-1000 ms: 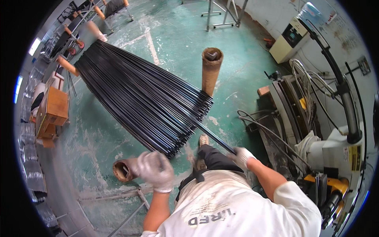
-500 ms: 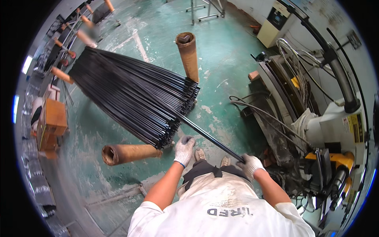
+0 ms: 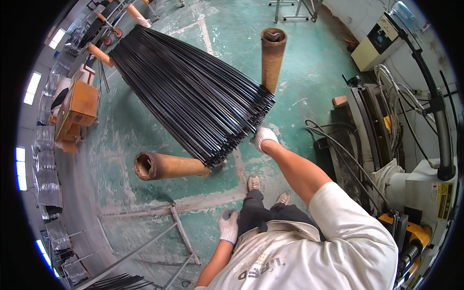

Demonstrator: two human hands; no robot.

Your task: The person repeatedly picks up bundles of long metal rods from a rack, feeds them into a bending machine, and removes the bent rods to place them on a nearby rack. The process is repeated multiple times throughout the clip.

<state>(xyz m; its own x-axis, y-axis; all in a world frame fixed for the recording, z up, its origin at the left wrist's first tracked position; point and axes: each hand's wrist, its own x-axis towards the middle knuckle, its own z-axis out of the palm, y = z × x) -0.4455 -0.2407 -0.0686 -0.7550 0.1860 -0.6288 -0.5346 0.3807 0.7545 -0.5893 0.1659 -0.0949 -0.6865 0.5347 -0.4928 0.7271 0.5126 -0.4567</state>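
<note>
A wide stack of long black metal tubes [image 3: 188, 92] fans out ahead of me, its near ends toward my body. My right arm stretches forward, and my right hand [image 3: 264, 138], in a white knit glove, is closed at the near end of a tube on the stack's right side. Its fingertips are partly hidden behind the glove. Down by my left thigh hangs my left hand [image 3: 228, 225], gloved too, its fingers curled in with nothing seen in them. A brown cardboard tube [image 3: 274, 63] stands up at the stack's right corner; another cardboard tube [image 3: 171, 166] juts out at the left corner.
To my right is a machine [image 3: 411, 186] with looped cables [image 3: 333, 145] and a yellow motor part. A metal frame [image 3: 181, 232] stands low on my left. Cardboard boxes [image 3: 79, 104] sit farther left. A water dispenser [image 3: 377, 41] stands at the back right.
My right hand has gone forward from my hip to the stack's end, and the tube it held no longer sticks out toward me. My left hand has dropped back to my thigh. The view has shifted.
</note>
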